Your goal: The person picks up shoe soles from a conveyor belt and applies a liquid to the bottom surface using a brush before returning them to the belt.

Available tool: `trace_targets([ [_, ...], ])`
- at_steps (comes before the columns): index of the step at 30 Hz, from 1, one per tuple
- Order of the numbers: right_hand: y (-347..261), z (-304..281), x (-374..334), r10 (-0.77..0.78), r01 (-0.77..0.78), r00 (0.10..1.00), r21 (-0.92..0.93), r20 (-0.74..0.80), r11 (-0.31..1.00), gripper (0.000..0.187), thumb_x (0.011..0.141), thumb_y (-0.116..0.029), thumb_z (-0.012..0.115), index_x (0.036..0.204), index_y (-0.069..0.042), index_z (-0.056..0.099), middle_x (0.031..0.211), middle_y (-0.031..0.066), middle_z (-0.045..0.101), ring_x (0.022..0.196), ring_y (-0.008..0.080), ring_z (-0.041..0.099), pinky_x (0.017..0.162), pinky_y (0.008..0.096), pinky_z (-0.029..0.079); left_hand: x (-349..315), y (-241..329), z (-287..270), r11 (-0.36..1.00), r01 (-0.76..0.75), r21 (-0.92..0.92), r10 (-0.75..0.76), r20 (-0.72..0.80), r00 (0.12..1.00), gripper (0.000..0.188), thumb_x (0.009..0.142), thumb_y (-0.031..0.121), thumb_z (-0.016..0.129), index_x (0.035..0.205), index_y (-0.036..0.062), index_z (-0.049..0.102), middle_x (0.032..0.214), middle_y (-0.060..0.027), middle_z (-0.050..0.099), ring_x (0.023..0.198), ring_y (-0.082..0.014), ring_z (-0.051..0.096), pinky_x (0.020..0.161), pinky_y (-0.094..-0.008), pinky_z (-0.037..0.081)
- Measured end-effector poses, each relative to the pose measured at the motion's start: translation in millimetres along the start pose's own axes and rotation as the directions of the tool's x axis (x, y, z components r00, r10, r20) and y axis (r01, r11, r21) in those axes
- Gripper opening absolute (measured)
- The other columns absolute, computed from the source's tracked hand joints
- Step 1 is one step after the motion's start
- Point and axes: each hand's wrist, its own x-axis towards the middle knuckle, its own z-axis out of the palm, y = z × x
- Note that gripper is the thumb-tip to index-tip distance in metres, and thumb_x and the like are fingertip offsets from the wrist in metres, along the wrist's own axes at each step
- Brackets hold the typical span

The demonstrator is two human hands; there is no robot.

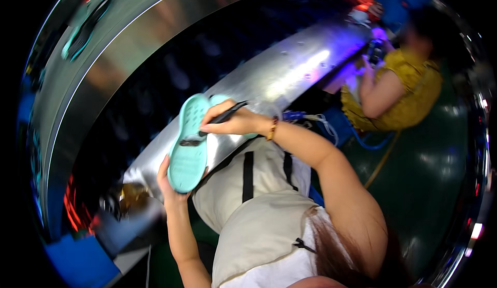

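Note:
My left hand (168, 184) grips a mint-green shoe sole (187, 166) by its near end, the fingers wrapped around its edges. The sole is tilted up with its studded, hollowed face toward me, and a dark strip (190, 143) crosses its middle. In my right hand (235, 122) is a slim black pen-like tool (228, 114), held in a pinch. Its lower end is at the sole's middle, beside the dark strip; whether it touches cannot be made out. Behind my right hand, partly hidden, a second mint-green sole (217, 99) rests on the metal bench.
The shiny metal bench (259, 78) runs from lower left to upper right. Beyond a dark gap, a curved conveyor (129, 29) carries a black-and-teal sole (87, 29). At right, a person in yellow (396, 94) works under violet light. A blue box (80, 262) stands lower left.

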Motion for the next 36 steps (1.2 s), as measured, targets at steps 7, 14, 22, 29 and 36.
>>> trace_targets([
  [7,28.1,36.6,-8.3,-0.154,0.076,0.921,-0.221,-0.359,0.972,0.011,0.075,-0.013,0.060,0.076,-0.002,0.061,0.069,0.0073,0.060,0.055,0.0145,0.056,0.051,0.0254,0.043,11.3,-17.4,-13.1,0.999,-0.025,-0.047,0.023,-0.033,0.999,0.054,0.082,0.041,0.037,0.122,0.0043,0.039,0.115,-0.0163,0.049,0.099,-0.0334,0.052,0.074,-0.0513,0.046],
  [14,20.8,3.5,-20.3,0.152,-0.008,0.956,0.494,-0.252,0.870,0.018,0.084,-0.019,0.052,0.089,-0.002,0.057,0.082,0.0061,0.062,0.050,0.0057,0.049,0.046,0.0184,0.042,-5.7,-28.2,-63.8,0.960,-0.109,-0.258,0.045,-0.241,0.969,0.047,0.082,0.043,0.042,0.112,0.0080,0.049,0.110,-0.0096,0.053,0.097,-0.0287,0.052,0.076,-0.0476,0.044],
  [22,56.6,-12.3,-48.8,0.407,-0.072,0.768,0.565,-0.495,0.822,0.022,0.086,-0.021,0.051,0.094,-0.002,0.055,0.077,0.0023,0.059,0.053,0.0042,0.049,0.048,0.0171,0.040,-22.1,-57.5,-94.6,0.838,-0.179,-0.515,0.054,-0.248,0.967,0.047,0.079,0.045,0.046,0.114,0.0130,0.048,0.113,-0.0078,0.052,0.102,-0.0298,0.049,0.078,-0.0515,0.042],
  [29,77.8,-9.2,-55.9,0.490,-0.184,0.664,0.512,-0.564,0.839,0.024,0.083,-0.026,0.054,0.092,-0.004,0.057,0.072,0.0006,0.055,0.053,0.0068,0.046,0.051,0.0207,0.039,-36.6,-50.0,-68.7,0.926,-0.139,-0.352,0.098,-0.132,0.986,0.051,0.081,0.040,0.039,0.119,0.0067,0.043,0.115,-0.0135,0.050,0.101,-0.0349,0.050,0.074,-0.0555,0.043],
  [36,70.1,-21.1,-62.8,0.455,-0.111,0.693,0.541,-0.559,0.834,0.022,0.086,-0.020,0.050,0.096,-0.001,0.055,0.080,0.0038,0.056,0.048,0.0053,0.043,0.045,0.0166,0.034,-60.4,28.3,-57.3,0.868,-0.467,-0.168,0.496,0.261,0.828,0.052,0.085,0.030,0.036,0.123,-0.0053,0.036,0.119,-0.0214,0.045,0.105,-0.0306,0.050,0.091,-0.0404,0.038],
])
